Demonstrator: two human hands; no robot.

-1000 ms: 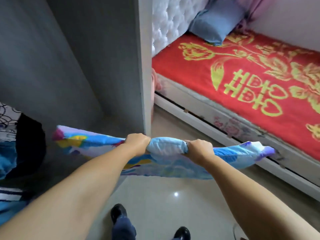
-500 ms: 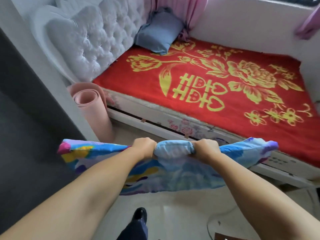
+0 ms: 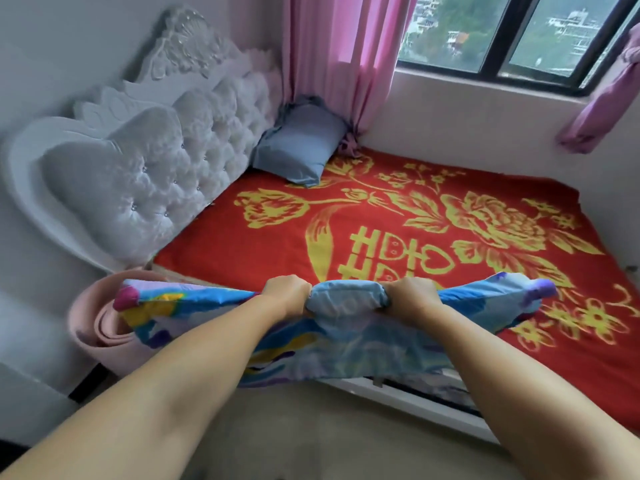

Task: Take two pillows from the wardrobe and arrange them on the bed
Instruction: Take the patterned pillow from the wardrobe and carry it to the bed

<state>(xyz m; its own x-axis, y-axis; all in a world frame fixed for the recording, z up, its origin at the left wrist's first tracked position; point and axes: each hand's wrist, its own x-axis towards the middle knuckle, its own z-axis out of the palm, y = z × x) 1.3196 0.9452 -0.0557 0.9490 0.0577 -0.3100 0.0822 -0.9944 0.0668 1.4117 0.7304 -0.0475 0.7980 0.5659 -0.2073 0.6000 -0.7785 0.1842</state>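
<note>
While both the left hand (image 3: 287,295) and right hand (image 3: 410,296) clench the top edge of the patterned pillow (image 3: 332,332) at the near side of the bed (image 3: 263,251), the carry seems nearly done, so next comes setting it against the headboard (image 3: 145,188) beside the blue pillow (image 3: 298,147).

Patterned pillow (image 3: 332,327) at 6 o'clock: thin printed cloth, smooth, slight sheen, creased where bunched; blue pillow (image 3: 299,147) at 11 o'clock: plain woven cloth, matt, softly wrinkled; bed cover (image 3: 433,237) at centre to 3 o'clock: red cloth with yellow pattern, nap slightly fuzzy, matt; headboard (image 3: 166,168) at 9 to 10 o'clock: tufted pale fabric, velvety with soft sheen, small glinting studs, framed in carved glossy white; curtain (image 3: 343,53) at 12 o'clock: thin pink cloth, semi-sheer; rolled mat (image 3: 93,327) at 8 o'clock: pink foam-like, matt; window frame (image 3: 498,67) at 1 o'clock: dark, smooth.
</note>
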